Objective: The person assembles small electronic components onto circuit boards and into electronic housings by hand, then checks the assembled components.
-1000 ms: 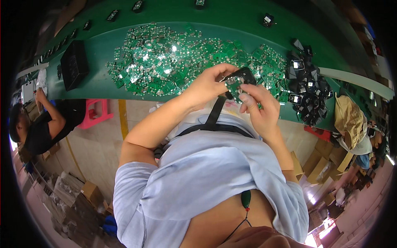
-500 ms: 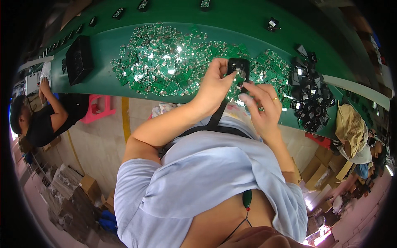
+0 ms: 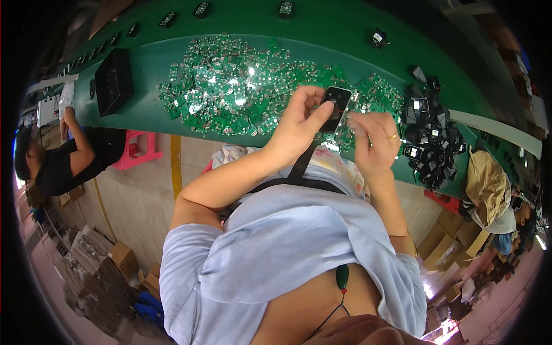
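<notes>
one bare left hand (image 3: 294, 123) has its grip closed around a black, rectangular, glossy housing (image 3: 343, 104), which is held tilted above the near side of the smooth green desk (image 3: 144, 72), thumb against its face. one bare right hand (image 3: 378, 141) is just beside the housing's right edge, its fingertips drawn nearly together; i cannot tell if this grip has something thin. in my judgement, the housing could slip if the thumb presses unevenly on the slick surface, and its face could be scratched by a hasty fingertip. farther lie many flat, shiny green circuit boards (image 3: 224, 86), loosely heaped, and rightward, a pile of angular black plastic casings (image 3: 434, 141).
</notes>
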